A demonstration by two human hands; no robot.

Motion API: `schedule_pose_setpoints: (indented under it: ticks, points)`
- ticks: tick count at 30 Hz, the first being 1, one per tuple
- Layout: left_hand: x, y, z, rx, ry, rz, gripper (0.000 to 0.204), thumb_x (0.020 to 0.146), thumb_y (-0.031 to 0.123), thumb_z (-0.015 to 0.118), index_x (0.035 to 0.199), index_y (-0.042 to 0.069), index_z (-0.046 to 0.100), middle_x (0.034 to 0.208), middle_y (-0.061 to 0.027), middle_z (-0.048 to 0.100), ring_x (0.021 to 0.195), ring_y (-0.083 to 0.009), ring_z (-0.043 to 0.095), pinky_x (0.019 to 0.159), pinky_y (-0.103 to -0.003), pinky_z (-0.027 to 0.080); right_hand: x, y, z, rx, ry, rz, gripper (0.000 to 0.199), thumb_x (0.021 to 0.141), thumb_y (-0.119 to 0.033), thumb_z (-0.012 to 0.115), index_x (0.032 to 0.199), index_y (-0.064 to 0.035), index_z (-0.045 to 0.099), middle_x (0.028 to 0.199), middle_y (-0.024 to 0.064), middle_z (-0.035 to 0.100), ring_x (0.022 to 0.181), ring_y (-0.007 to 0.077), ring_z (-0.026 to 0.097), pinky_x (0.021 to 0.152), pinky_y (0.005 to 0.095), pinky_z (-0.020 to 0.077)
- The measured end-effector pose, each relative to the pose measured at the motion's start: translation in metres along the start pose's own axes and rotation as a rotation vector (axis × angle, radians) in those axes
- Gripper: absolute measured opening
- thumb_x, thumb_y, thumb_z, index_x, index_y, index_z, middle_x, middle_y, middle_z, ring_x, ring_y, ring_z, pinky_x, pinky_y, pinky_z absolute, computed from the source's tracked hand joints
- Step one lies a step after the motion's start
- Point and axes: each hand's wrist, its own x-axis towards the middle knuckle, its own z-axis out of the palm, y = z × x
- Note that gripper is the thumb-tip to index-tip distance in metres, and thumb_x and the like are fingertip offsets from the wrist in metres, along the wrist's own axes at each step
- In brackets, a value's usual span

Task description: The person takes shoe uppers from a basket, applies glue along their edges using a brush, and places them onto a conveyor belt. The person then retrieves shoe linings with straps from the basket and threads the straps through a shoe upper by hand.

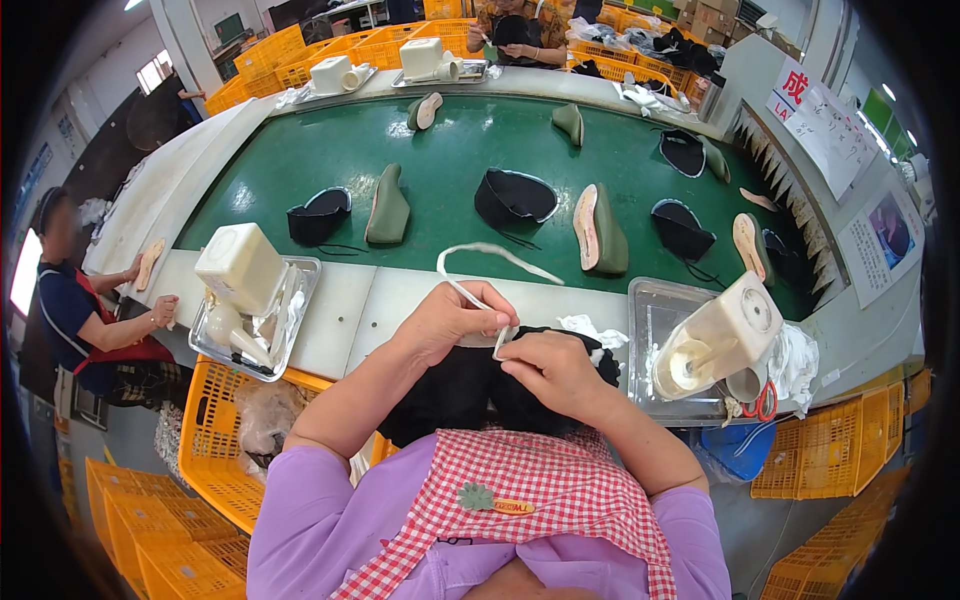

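Between my hands runs a thin, off-white strip [490, 247], which looks like tape or cord. Its loose end loops up and to the right, over the edge of the worktable. My left hand [450, 325] pinches it between thumb and fingers. Close beside it, my right hand [550, 370] is closed on a lower part of the same strip, its fingertips nearly meeting the left ones. Below both hands a black fabric piece [440, 395] lies in front of my apron; my forearms and hands hide part of it. A crumpled white cloth [592, 330] sits just beyond my right hand.
A green belt [450, 145] carries olive shoe lasts [388, 208] and black fabric uppers [513, 198]. Metal trays with white containers [240, 268] flank me; red-handled scissors [765, 402] lie at the right. Yellow crates [215, 430] stand below. People work at left and across.
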Motion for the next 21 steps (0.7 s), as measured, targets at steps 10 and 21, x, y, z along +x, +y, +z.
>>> schedule_pose_setpoints:
  ticks: [10, 21]
  points:
    - [-0.007, 0.012, 0.016, 1.139, -0.143, 1.027, 0.019, 0.063, 0.003, 0.071, 0.076, 0.007, 0.059, 0.085, -0.0040, 0.063, 0.077, -0.0245, 0.056, 0.067, -0.036, 0.045, 0.011, 0.030, 0.005, 0.423, 0.142, 0.340, 0.018, 0.090, -0.008, 0.062, 0.105, -0.0002, 0.068, 0.089, 0.0065, 0.069, 0.077, 0.0136, 0.062, 0.070, 0.0276, 0.0494]
    - [-0.008, 0.011, 0.020, 1.061, 0.002, 1.013, 0.015, 0.074, 0.009, 0.071, 0.089, 0.008, 0.071, 0.089, -0.0037, 0.064, 0.077, -0.0202, 0.055, 0.068, -0.031, 0.046, 0.010, 0.030, 0.008, 0.602, 0.057, 0.358, 0.018, 0.090, -0.004, 0.061, 0.106, 0.0028, 0.067, 0.088, 0.0056, 0.069, 0.075, 0.0094, 0.064, 0.066, 0.0214, 0.0509]
